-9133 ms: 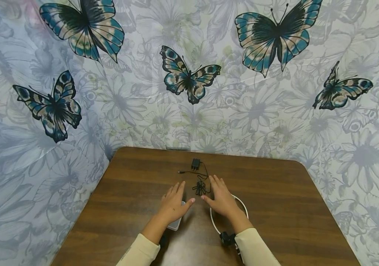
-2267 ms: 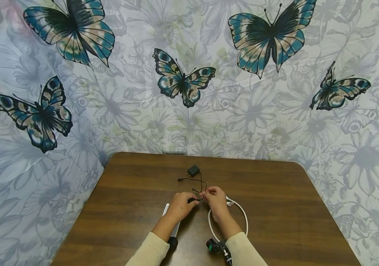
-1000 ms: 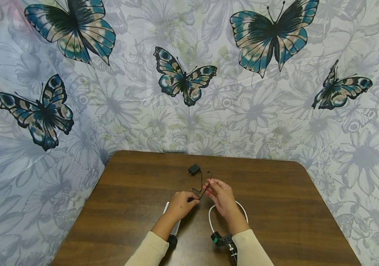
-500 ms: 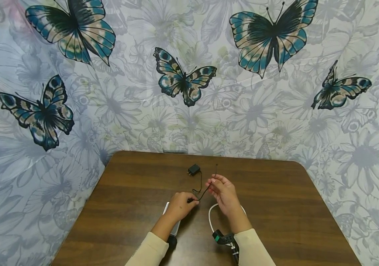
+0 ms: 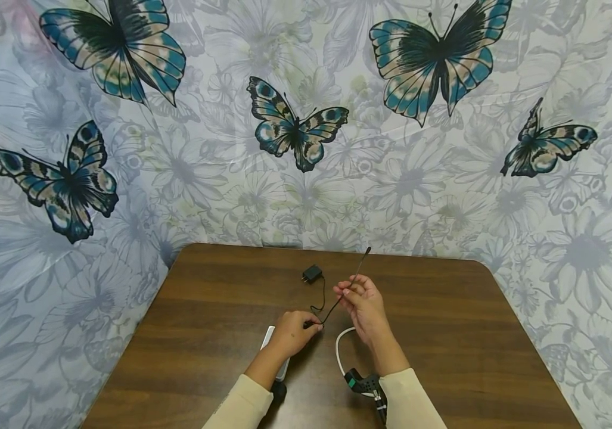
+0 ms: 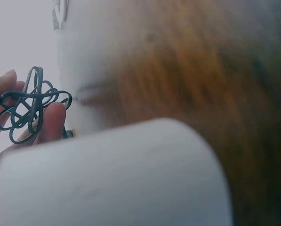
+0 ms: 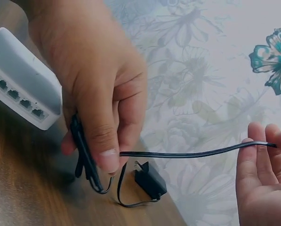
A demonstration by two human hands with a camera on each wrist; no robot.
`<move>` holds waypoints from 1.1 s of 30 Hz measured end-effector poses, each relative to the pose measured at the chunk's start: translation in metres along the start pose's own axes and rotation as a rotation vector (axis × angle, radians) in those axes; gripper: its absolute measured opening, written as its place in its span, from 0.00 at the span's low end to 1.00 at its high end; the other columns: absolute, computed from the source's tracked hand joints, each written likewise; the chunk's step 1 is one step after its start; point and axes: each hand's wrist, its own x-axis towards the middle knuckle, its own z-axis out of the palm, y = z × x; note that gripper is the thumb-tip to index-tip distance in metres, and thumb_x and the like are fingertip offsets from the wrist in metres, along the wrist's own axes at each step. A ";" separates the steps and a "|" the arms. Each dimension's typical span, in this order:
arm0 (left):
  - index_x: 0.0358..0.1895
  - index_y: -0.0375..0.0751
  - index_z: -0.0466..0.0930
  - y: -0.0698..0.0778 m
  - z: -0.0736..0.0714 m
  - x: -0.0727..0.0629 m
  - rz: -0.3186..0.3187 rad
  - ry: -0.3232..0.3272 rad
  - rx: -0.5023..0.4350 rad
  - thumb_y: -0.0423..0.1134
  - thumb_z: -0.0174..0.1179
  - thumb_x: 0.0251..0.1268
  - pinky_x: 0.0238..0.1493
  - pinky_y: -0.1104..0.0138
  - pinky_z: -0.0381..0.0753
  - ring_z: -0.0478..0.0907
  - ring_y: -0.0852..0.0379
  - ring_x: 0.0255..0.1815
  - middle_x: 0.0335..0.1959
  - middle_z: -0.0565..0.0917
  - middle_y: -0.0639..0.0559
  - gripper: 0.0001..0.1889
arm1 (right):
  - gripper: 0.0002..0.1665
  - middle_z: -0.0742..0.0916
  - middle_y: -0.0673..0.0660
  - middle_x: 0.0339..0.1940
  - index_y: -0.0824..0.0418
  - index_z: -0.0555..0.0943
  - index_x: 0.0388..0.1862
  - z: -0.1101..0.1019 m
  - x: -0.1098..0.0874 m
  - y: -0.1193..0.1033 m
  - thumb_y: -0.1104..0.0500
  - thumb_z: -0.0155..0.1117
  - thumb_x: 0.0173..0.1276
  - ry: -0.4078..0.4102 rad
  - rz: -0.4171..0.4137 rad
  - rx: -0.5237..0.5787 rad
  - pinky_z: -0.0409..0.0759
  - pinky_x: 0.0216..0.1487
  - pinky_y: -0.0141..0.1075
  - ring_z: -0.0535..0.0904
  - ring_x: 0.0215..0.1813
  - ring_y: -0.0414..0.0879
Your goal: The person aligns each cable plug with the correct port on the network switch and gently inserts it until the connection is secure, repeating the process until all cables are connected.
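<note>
My left hand (image 5: 292, 333) holds the folded bundle of a black power adapter cord (image 6: 34, 101), pinched between thumb and fingers. With thumb and fingertips my right hand (image 5: 362, 304) pinches the same cord farther along. A stretch of cord (image 7: 182, 154) runs taut between the hands, and its plug end (image 5: 367, 250) sticks up beyond the right hand. The black adapter (image 5: 312, 273) lies on the table past the hands, prongs showing, joined to the bundle by a short slack length. Partly behind my left forearm is a white network switch (image 7: 29, 75) with several ports.
A white cable loop (image 5: 338, 354) lies under my right forearm, beside a black device with a green patch (image 5: 360, 382). The brown wooden table (image 5: 445, 322) meets a butterfly-print cloth (image 5: 413, 202) at its back edge. A blurred pale shape (image 6: 112, 179) fills the left wrist view's foreground.
The cord bundle, on the table at first, is now in my left hand. My right hand has taken the cord's plug end from the table and moved up and right, straightening it.
</note>
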 end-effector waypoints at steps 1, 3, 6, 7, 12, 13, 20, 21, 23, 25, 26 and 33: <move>0.38 0.56 0.90 0.000 0.000 0.001 -0.002 -0.005 0.000 0.47 0.66 0.66 0.47 0.57 0.82 0.85 0.54 0.46 0.39 0.89 0.60 0.05 | 0.19 0.85 0.54 0.41 0.68 0.63 0.58 0.001 0.000 -0.001 0.73 0.56 0.72 0.001 -0.002 -0.008 0.81 0.57 0.41 0.86 0.45 0.46; 0.39 0.57 0.89 0.000 0.001 0.002 -0.008 -0.015 0.001 0.47 0.66 0.66 0.48 0.57 0.82 0.85 0.54 0.47 0.40 0.88 0.61 0.04 | 0.17 0.85 0.54 0.40 0.68 0.64 0.58 0.002 -0.001 -0.004 0.70 0.54 0.75 0.000 -0.010 -0.029 0.81 0.57 0.42 0.86 0.45 0.45; 0.39 0.57 0.89 -0.001 0.001 0.002 -0.010 -0.020 -0.006 0.46 0.66 0.66 0.48 0.57 0.82 0.84 0.54 0.47 0.40 0.88 0.61 0.04 | 0.15 0.85 0.53 0.38 0.66 0.66 0.58 0.003 -0.002 -0.008 0.64 0.53 0.78 -0.010 -0.027 -0.056 0.82 0.56 0.41 0.86 0.44 0.45; 0.39 0.57 0.89 -0.001 0.001 0.002 -0.009 -0.019 -0.009 0.46 0.66 0.66 0.48 0.57 0.82 0.84 0.54 0.47 0.40 0.88 0.61 0.04 | 0.15 0.85 0.53 0.38 0.65 0.66 0.59 0.003 -0.002 -0.009 0.63 0.52 0.78 -0.014 -0.037 -0.064 0.82 0.54 0.40 0.86 0.44 0.45; 0.41 0.53 0.88 -0.002 0.004 0.002 0.005 -0.015 -0.016 0.44 0.67 0.65 0.48 0.57 0.82 0.85 0.54 0.48 0.41 0.89 0.58 0.05 | 0.17 0.86 0.53 0.37 0.60 0.68 0.63 0.002 -0.003 -0.015 0.64 0.53 0.78 -0.022 -0.065 -0.074 0.83 0.51 0.36 0.86 0.43 0.44; 0.42 0.52 0.88 -0.002 0.004 0.002 0.007 -0.018 -0.017 0.44 0.67 0.65 0.49 0.57 0.82 0.84 0.53 0.48 0.42 0.89 0.57 0.06 | 0.18 0.86 0.53 0.37 0.60 0.67 0.64 0.002 -0.003 -0.015 0.65 0.52 0.78 -0.022 -0.070 -0.079 0.83 0.50 0.36 0.87 0.42 0.44; 0.49 0.50 0.87 -0.003 0.006 0.003 -0.009 -0.057 -0.012 0.43 0.68 0.63 0.55 0.53 0.80 0.82 0.50 0.54 0.49 0.88 0.53 0.12 | 0.17 0.86 0.56 0.37 0.59 0.68 0.60 0.005 -0.004 -0.017 0.70 0.52 0.76 -0.006 -0.106 -0.097 0.84 0.49 0.38 0.87 0.42 0.46; 0.50 0.50 0.87 -0.004 0.007 0.002 -0.013 -0.065 -0.004 0.44 0.68 0.63 0.55 0.53 0.79 0.82 0.49 0.55 0.50 0.87 0.52 0.13 | 0.17 0.86 0.56 0.38 0.59 0.68 0.59 0.005 -0.004 -0.017 0.70 0.51 0.76 -0.001 -0.109 -0.096 0.84 0.48 0.38 0.87 0.42 0.46; 0.52 0.51 0.87 -0.004 0.007 0.002 -0.016 -0.077 0.007 0.44 0.69 0.62 0.57 0.51 0.78 0.81 0.48 0.57 0.52 0.86 0.51 0.14 | 0.15 0.86 0.56 0.38 0.60 0.67 0.58 0.006 -0.004 -0.017 0.70 0.50 0.76 0.009 -0.112 -0.097 0.84 0.48 0.38 0.87 0.42 0.47; 0.53 0.52 0.86 -0.004 0.007 0.001 -0.017 -0.088 0.016 0.44 0.69 0.62 0.58 0.50 0.77 0.80 0.48 0.59 0.54 0.85 0.51 0.16 | 0.12 0.86 0.56 0.37 0.61 0.67 0.56 0.007 -0.005 -0.018 0.70 0.48 0.77 0.016 -0.108 -0.095 0.84 0.49 0.37 0.87 0.42 0.47; 0.54 0.52 0.86 -0.005 0.007 0.000 -0.018 -0.091 0.018 0.44 0.69 0.62 0.58 0.50 0.77 0.79 0.47 0.59 0.55 0.85 0.51 0.16 | 0.11 0.86 0.56 0.37 0.62 0.67 0.55 0.008 -0.005 -0.018 0.70 0.47 0.78 0.016 -0.108 -0.097 0.84 0.49 0.37 0.87 0.43 0.47; 0.58 0.53 0.83 -0.005 0.006 -0.001 -0.023 -0.115 0.054 0.47 0.71 0.60 0.58 0.48 0.76 0.78 0.46 0.60 0.57 0.83 0.51 0.22 | 0.08 0.85 0.56 0.35 0.65 0.68 0.52 0.011 -0.004 -0.020 0.61 0.47 0.81 0.029 -0.149 -0.126 0.84 0.43 0.35 0.86 0.38 0.46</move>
